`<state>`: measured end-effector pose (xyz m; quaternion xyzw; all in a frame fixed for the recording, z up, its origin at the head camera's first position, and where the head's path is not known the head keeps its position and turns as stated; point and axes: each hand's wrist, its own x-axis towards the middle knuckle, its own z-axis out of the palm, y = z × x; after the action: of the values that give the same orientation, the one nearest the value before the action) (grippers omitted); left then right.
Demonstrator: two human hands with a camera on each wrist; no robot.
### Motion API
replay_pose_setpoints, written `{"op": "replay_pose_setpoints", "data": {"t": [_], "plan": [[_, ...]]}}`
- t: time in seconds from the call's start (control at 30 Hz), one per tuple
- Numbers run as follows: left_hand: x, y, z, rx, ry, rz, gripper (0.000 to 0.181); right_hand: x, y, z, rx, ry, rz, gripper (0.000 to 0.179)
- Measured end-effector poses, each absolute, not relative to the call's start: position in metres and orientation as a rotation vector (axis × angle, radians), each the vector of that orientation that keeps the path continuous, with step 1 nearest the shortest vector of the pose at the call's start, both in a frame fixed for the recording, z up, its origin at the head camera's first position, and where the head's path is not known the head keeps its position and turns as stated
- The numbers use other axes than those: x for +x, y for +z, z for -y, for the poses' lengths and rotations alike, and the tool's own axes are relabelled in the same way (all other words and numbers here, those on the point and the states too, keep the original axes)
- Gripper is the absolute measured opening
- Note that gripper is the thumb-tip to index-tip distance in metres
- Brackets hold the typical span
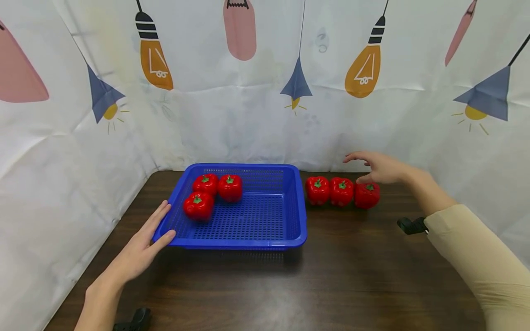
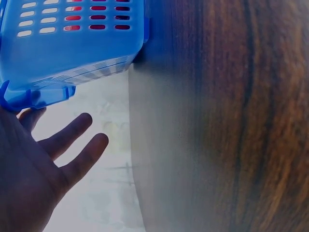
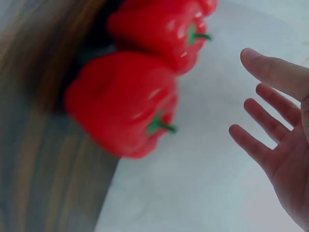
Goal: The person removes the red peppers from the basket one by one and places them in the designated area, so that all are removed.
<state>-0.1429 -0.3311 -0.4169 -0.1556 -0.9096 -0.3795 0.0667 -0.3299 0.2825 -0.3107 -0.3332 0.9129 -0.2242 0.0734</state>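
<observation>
A blue plastic basket (image 1: 248, 242) stands on the table with three red bell peppers, one of them a pepper (image 1: 198, 206) near its left wall. My left hand (image 1: 138, 250) lies along the basket's front left corner, fingers extended and thumb at the rim. In the left wrist view, its spread fingers are beside the blue wall. To the basket's right, three more peppers stand in a row: the left one (image 1: 317, 191), the middle one (image 1: 341, 191) and the right one (image 1: 366, 196). My right hand (image 1: 383, 166) hovers just above the right pepper, fingers apart and holding nothing.
The dark wooden table (image 1: 352, 271) reaches back to a white cloth (image 1: 248, 119) printed with lamps and bulbs. This cloth also hangs along the left and right sides. A black wrist device (image 1: 411, 225) sits by the right sleeve.
</observation>
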Motion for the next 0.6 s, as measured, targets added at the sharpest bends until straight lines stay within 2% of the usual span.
{"op": "replay_pose_setpoints", "data": {"t": [0.6], "plan": [[-0.141,-0.418,0.332,-0.483,-1.164,2.734,0.07,-0.347,-0.269,-0.17,-1.232,-0.472,-2.698,0.053]]}}
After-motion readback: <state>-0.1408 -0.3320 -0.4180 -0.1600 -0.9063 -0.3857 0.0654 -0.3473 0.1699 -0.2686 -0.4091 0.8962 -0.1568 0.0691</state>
